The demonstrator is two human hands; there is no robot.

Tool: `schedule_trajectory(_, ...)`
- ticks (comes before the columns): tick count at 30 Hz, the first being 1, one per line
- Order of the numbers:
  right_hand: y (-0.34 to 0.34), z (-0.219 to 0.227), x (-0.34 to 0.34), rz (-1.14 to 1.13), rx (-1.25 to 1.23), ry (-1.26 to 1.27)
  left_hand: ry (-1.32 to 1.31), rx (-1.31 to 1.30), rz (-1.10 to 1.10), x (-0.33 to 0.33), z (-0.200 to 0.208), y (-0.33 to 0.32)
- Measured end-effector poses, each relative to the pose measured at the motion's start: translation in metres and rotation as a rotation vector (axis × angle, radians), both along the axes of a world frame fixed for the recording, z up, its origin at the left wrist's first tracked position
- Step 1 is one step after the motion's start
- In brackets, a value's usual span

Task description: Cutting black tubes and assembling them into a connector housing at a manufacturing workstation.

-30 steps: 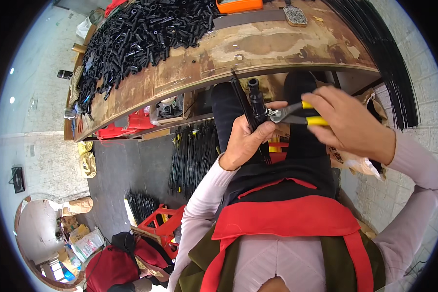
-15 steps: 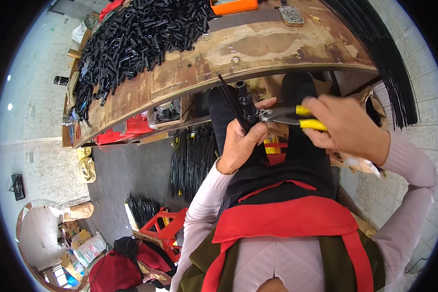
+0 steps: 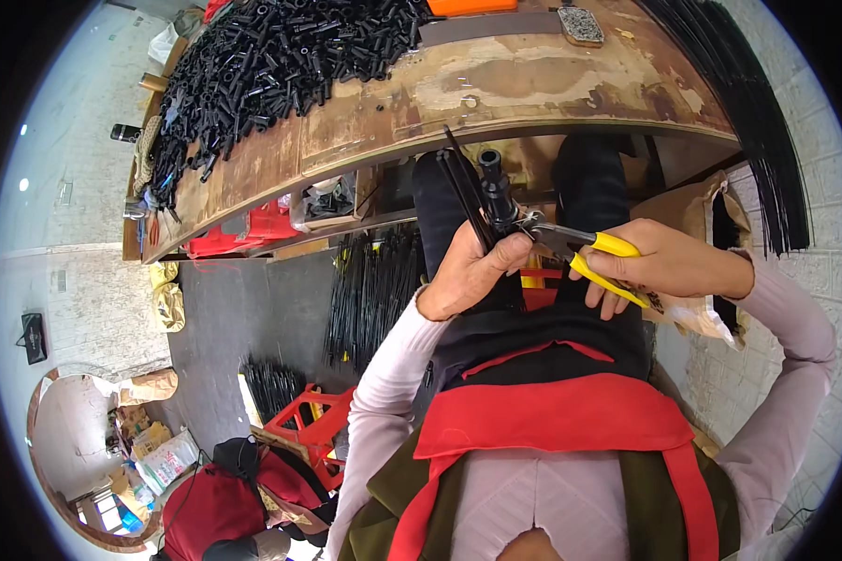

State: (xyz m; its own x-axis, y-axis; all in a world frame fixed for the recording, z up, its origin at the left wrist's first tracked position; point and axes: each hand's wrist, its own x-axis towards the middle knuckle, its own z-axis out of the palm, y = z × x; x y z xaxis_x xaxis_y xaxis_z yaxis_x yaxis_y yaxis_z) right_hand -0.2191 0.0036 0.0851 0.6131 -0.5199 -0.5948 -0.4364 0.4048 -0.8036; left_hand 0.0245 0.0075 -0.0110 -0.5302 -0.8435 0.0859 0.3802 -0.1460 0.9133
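Observation:
My left hand (image 3: 468, 276) is closed around a stepped black tubular part (image 3: 496, 194) and several thin black rods (image 3: 457, 187), over my lap. The tube's round opening faces up, and the rods lean away beside it. My right hand (image 3: 675, 260) grips pliers (image 3: 616, 245) with yellow handles. The handles stand apart, with fingers curled on the lower one. The metal jaws reach a small bright metal bit by my left thumb, at the side of the tubular part. What exactly the jaws touch is too small to make out.
A worn wooden table (image 3: 365, 131) stands ahead, bearing a big heap of black tubular parts (image 3: 271, 70). Long black rods (image 3: 753, 122) hang at its right end. Rod bundles (image 3: 374, 290) stand at left near a red stool (image 3: 313, 425). A brown paper sack (image 3: 688, 215) is at right.
The pliers' handles have spread wider and tilted, the lower one swinging down toward my lap. My right hand is lower and less blurred. The whole view has shifted slightly.

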Motion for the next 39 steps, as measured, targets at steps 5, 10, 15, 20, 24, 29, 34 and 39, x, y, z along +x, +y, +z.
schedule_trajectory(5,0.0,0.006,0.0,0.029,0.124,0.05,0.003,-0.017,-0.059,0.0,0.0,0.0)
schedule_trajectory(10,-0.004,0.033,0.007,0.026,0.087,0.226,-0.011,-0.007,-0.029,-0.003,0.001,-0.001)
schedule_trajectory(15,-0.014,0.046,0.004,0.357,-0.544,0.353,-0.101,-0.074,0.041,-0.006,-0.005,0.001)
schedule_trajectory(20,-0.003,0.0,0.012,0.149,-0.286,0.179,-0.001,-0.007,0.099,-0.007,0.007,-0.001)
schedule_trajectory(24,0.012,-0.005,0.006,0.18,-1.03,0.425,0.023,-0.016,0.184,-0.008,-0.001,0.001)
schedule_trajectory(29,0.005,-0.015,0.003,0.133,-1.405,0.505,0.064,0.028,0.14,-0.008,-0.001,0.002)
schedule_trajectory(34,0.005,-0.015,0.005,0.086,-1.594,0.547,0.074,0.027,0.113,-0.013,-0.001,0.002)
schedule_trajectory(39,0.004,-0.013,0.005,0.064,-1.669,0.603,0.086,0.048,0.113,-0.015,0.001,0.006)
